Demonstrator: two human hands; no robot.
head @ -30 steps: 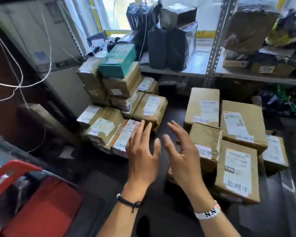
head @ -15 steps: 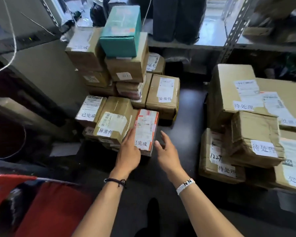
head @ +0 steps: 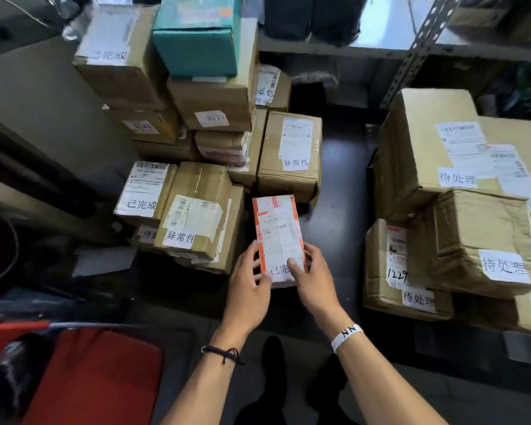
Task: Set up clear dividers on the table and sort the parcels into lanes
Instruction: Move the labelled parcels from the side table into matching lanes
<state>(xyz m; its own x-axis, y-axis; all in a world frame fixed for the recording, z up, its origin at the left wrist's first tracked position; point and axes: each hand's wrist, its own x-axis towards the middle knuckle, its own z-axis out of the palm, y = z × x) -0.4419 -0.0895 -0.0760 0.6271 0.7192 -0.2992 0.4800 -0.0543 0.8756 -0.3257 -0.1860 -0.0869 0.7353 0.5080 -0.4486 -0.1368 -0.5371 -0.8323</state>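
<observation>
A: Head view, the only one. Hands?
B: Both are grasping. The left hand [head: 249,288] is curling its fingers round the left long edge of the small flat orange-bordered parcel with a white label [head: 278,237]. The right hand [head: 315,280] is clamping the right edge, thumb lying on top over a handwritten tag.
A: Why both hands at the near end?
B: My guess is they're steering it straight, long side running away from the person, the way a lane would run. Can't tell if it's lifting off or resting.
A: Where is it sitting?
B: Over the bare strip of dark tabletop [head: 341,179], toward the near edge, between two piles. It's lying just beside the left pile of brown cardboard boxes [head: 196,216] and well apart from the right pile of brown cardboard boxes [head: 426,154].
A: Are the piles meaning anything?
B: Tags are differing inside the left pile, so it's looking unsorted. The right pile's readable tags are all matching. A teal cardboard box [head: 196,41] is topping the left stack near the far edge.
A: Dividers?
B: None showing. I'm judging the lane setup as not yet done, with sorting only starting.
</observation>
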